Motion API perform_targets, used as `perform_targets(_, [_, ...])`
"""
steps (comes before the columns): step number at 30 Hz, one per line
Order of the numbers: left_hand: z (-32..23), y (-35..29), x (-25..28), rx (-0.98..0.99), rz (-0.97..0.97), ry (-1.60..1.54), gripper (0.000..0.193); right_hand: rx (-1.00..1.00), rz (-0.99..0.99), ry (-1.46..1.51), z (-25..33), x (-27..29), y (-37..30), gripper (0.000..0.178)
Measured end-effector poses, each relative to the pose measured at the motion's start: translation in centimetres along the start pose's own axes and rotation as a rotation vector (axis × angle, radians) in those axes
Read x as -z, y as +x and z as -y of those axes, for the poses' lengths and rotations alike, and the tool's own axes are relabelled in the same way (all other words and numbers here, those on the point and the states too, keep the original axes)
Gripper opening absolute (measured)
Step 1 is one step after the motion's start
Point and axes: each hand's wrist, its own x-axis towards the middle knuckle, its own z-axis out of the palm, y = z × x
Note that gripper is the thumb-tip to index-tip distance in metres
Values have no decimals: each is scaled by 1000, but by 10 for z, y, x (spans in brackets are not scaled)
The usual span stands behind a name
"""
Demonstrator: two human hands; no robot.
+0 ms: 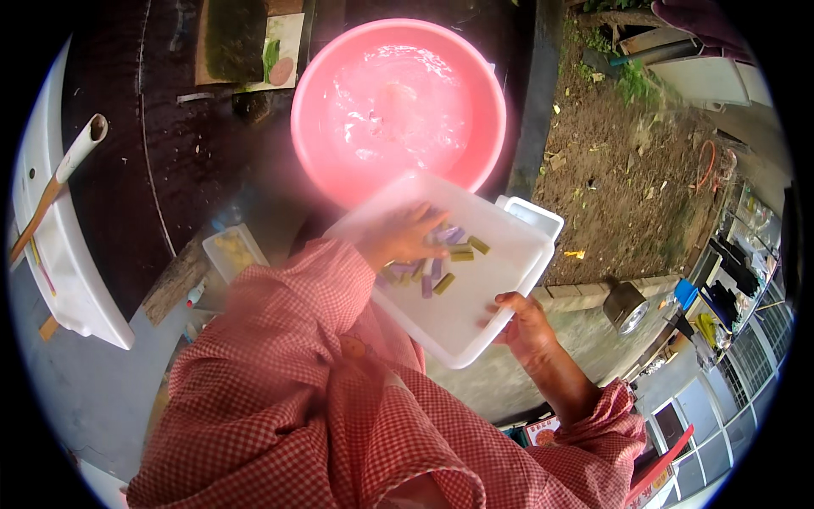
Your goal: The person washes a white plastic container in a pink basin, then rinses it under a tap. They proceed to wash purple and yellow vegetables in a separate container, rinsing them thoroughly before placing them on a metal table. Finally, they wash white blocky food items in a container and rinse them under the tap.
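A white rectangular plastic tray (500, 233) is held tilted in front of me, its far corner overlapping the near rim of a pink basin (307, 157). My right hand (526, 322) grips the tray's near right edge, thumb on the rim and fingers partly hidden beneath. Inside the tray, several short stick-like pieces (462, 253), olive green and pale purple, lie scattered around my left hand (407, 236). That hand reaches in from the left, fingers stretched apart and touching the pieces. Rippling water (407, 110) fills the basin.
A small white container (233, 250) with yellowish contents sits left of my arm. Farther left stands a white sink (68, 254) with a wooden-handled tool (51, 191) across it. A bare soil bed (627, 178) lies to the right, near a metal pot (626, 307).
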Motion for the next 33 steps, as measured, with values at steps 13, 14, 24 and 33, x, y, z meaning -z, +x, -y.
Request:
perform_targets(13, [-9,1,37,15,-21,174,81,45,72,188,-8,6,7,58])
perform_targets(14, [-5,-5,30,33,10,169,81,42,81,200,-18,7,13,58])
perform_targets(24, [3,-20,32,-14,-405,401,81,307,224,258,-63,21,75,54])
perform_targets(33, [-10,-45,87,-291,-687,545,77,423,315,372,-38,27,74,60])
